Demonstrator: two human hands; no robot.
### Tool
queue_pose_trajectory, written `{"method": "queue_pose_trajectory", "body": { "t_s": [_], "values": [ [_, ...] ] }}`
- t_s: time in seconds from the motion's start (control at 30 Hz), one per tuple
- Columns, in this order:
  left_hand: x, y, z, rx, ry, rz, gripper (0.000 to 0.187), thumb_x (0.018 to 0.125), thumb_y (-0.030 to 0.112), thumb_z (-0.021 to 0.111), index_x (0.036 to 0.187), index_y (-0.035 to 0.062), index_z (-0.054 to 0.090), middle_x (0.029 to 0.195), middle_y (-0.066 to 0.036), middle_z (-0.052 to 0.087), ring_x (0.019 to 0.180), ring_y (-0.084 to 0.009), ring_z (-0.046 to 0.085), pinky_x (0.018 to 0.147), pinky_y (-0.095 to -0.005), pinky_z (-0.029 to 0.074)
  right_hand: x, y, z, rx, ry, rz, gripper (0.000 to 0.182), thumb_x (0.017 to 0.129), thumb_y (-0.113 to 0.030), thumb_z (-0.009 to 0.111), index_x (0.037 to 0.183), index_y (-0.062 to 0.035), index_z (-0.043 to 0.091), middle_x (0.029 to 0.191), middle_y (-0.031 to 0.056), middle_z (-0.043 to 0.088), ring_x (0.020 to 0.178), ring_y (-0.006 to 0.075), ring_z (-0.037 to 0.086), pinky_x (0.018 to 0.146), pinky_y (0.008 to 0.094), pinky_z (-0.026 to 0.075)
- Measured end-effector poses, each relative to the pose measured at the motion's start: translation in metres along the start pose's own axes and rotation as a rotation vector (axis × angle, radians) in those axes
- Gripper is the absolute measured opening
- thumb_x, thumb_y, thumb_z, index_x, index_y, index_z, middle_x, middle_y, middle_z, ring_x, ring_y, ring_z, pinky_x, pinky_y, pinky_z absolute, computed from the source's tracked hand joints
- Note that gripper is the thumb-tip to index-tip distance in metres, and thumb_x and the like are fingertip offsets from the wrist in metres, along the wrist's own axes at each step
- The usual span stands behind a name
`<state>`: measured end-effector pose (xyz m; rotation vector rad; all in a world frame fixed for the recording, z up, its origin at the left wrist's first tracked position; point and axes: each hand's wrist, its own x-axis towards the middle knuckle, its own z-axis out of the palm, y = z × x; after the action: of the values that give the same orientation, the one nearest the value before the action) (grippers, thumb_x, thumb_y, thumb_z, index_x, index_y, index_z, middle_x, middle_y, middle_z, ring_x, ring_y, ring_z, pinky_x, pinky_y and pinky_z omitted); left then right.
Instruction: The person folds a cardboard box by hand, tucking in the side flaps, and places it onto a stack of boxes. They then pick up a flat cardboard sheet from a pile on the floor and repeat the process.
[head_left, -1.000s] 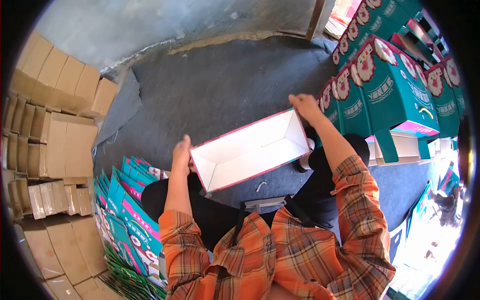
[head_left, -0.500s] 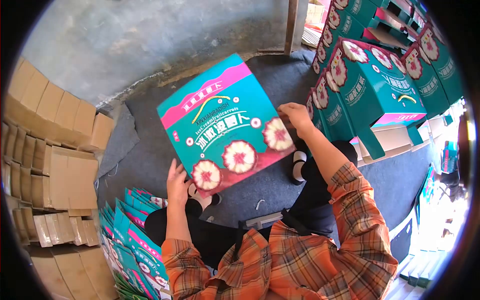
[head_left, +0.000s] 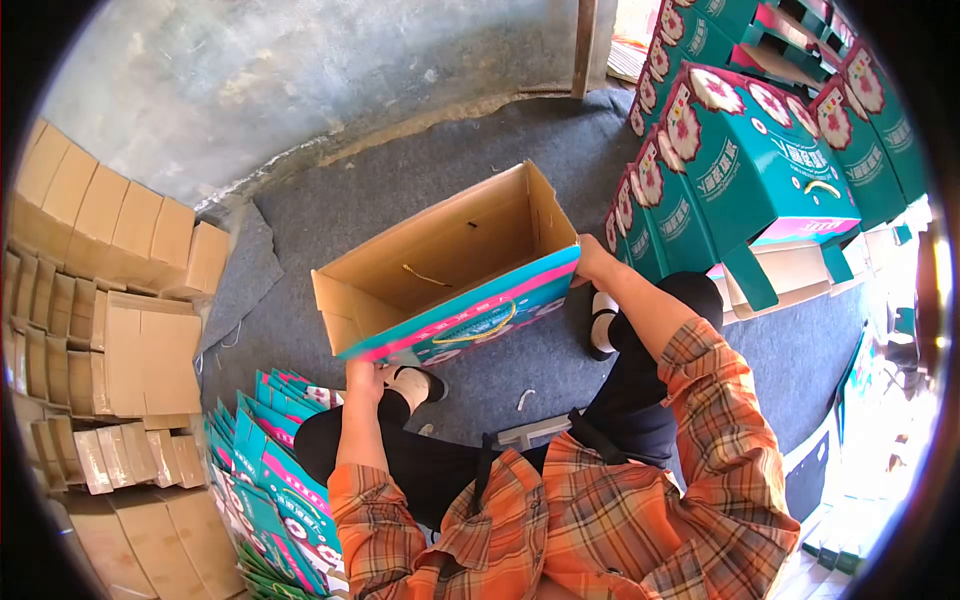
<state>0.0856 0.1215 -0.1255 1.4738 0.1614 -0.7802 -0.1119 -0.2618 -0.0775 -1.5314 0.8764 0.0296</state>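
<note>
Seen from the head camera, the person sits on grey carpet and holds a teal gift box (head_left: 450,270) up in front of the knees, tilted so its open brown inside faces the camera. The left hand (head_left: 366,374) grips the lower left corner from beneath, fingers hidden under the printed face; the right hand (head_left: 590,260) clasps the right end of the box at the pink-edged rim. Both hands are closed on the box, one at each end.

A yellow cord handle (head_left: 472,327) hangs along the printed side, and its ends seem to show inside the box as a thin loop.

To do this step well, I judge the hands should stay at opposite corners, so the walls stay square and the cardboard does not buckle in the middle. Keeping the open side towards the face lets the inner flaps and cord ends be checked.

A stack of finished boxes (head_left: 760,160) stands just beside the right forearm, near enough to be knocked. Flat printed blanks (head_left: 265,460) lean by the left knee, and brown cardboard inserts (head_left: 110,300) lie further left, well apart from the hands.
</note>
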Motion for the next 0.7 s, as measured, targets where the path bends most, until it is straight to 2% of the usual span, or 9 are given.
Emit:
{"method": "queue_pose_trajectory", "body": {
  "t_s": [0.17, 0.27, 0.33, 0.43, 0.5, 0.57, 0.6, 0.67, 0.7],
  "values": [
    [-0.003, -0.005, 0.003, 0.031, -0.005, 0.012, 0.031, 0.089, 0.029, 0.054, 0.113, 0.0094, 0.057, 0.101, -0.009, 0.064, 0.091, -0.0247, 0.063, 0.077, -0.0475, 0.052, 0.005, 0.012, 0.0, -0.131, -0.052, 0.052, 0.038, 0.088, -0.03, 0.058, 0.119, -0.0081, 0.062, 0.103, 0.0122, 0.065, 0.09, 0.0285, 0.063, 0.066, 0.0447, 0.055],
    [-0.008, 0.004, 0.009, 0.007, -0.045, -0.135, 0.036, 0.091, 0.031, 0.054, 0.119, 0.0077, 0.055, 0.106, -0.011, 0.064, 0.099, -0.0257, 0.063, 0.08, -0.0477, 0.053, 0.008, 0.013, -0.001, -0.236, -0.104, 0.083, 0.035, 0.089, -0.026, 0.055, 0.118, -0.0075, 0.062, 0.102, 0.0131, 0.066, 0.088, 0.029, 0.064, 0.066, 0.0455, 0.055],
    [-0.008, 0.01, 0.015, 0.21, 0.039, -0.096, 0.04, 0.094, 0.035, 0.05, 0.122, 0.0068, 0.053, 0.106, -0.011, 0.064, 0.098, -0.0251, 0.063, 0.079, -0.0454, 0.054, 0.008, 0.011, 0.001, -0.254, -0.057, 0.096, 0.033, 0.089, -0.024, 0.053, 0.116, -0.0079, 0.063, 0.101, 0.0125, 0.066, 0.086, 0.0292, 0.064, 0.065, 0.046, 0.055],
    [-0.016, 0.023, 0.024, 0.133, 0.071, -0.042, 0.046, 0.096, 0.045, 0.044, 0.123, 0.0081, 0.053, 0.115, -0.01, 0.062, 0.099, -0.0272, 0.062, 0.082, -0.0473, 0.052, 0.002, 0.0, 0.0, -0.236, 0.01, 0.09, 0.031, 0.089, -0.022, 0.051, 0.113, -0.0084, 0.065, 0.097, 0.0119, 0.067, 0.083, 0.0291, 0.065, 0.064, 0.0449, 0.055],
    [-0.02, 0.03, 0.032, 0.175, 0.08, 0.007, 0.047, 0.097, 0.045, 0.043, 0.124, 0.008, 0.053, 0.115, -0.01, 0.062, 0.099, -0.0257, 0.061, 0.082, -0.0449, 0.051, 0.01, 0.0, -0.003, -0.2, 0.025, 0.072, 0.031, 0.089, -0.022, 0.05, 0.111, -0.0085, 0.066, 0.096, 0.012, 0.067, 0.083, 0.0287, 0.065, 0.063, 0.0432, 0.055],
    [-0.02, 0.029, 0.033, 0.218, 0.089, 0.057, 0.048, 0.097, 0.045, 0.041, 0.126, 0.008, 0.053, 0.115, -0.01, 0.062, 0.1, -0.0243, 0.061, 0.082, -0.0425, 0.051, 0.023, 0.004, -0.006, -0.317, 0.148, -0.068, 0.029, 0.089, -0.023, 0.049, 0.106, -0.0071, 0.066, 0.092, 0.0143, 0.067, 0.08, 0.0308, 0.065, 0.068, 0.0411, 0.053],
    [-0.017, 0.026, 0.033, 0.355, 0.131, 0.153, 0.046, 0.095, 0.039, 0.048, 0.126, 0.0056, 0.052, 0.114, -0.011, 0.061, 0.101, -0.0246, 0.06, 0.087, -0.0398, 0.049, 0.024, 0.005, -0.005, -0.316, 0.147, -0.068, 0.029, 0.089, -0.023, 0.049, 0.106, -0.0071, 0.066, 0.092, 0.0143, 0.067, 0.08, 0.0308, 0.065, 0.068, 0.0411, 0.053],
    [-0.007, 0.019, 0.029, 0.494, 0.171, 0.251, 0.044, 0.093, 0.032, 0.055, 0.127, 0.0032, 0.052, 0.114, -0.012, 0.06, 0.103, -0.0249, 0.06, 0.091, -0.037, 0.046, 0.022, 0.003, -0.001, -0.469, 0.39, -0.426, 0.024, 0.087, -0.021, 0.053, 0.103, -0.0072, 0.066, 0.091, 0.0167, 0.066, 0.082, 0.0338, 0.064, 0.077, 0.039, 0.051],
    [0.0, 0.017, 0.026, 0.587, 0.208, 0.358, 0.045, 0.091, 0.025, 0.058, 0.129, 0.0026, 0.05, 0.115, -0.013, 0.06, 0.106, -0.0254, 0.058, 0.094, -0.0354, 0.044, 0.015, -0.005, 0.002, -0.468, 0.393, -0.425, 0.024, 0.087, -0.021, 0.053, 0.103, -0.0072, 0.066, 0.091, 0.0167, 0.066, 0.082, 0.0338, 0.064, 0.077, 0.039, 0.051]
  ]
}}
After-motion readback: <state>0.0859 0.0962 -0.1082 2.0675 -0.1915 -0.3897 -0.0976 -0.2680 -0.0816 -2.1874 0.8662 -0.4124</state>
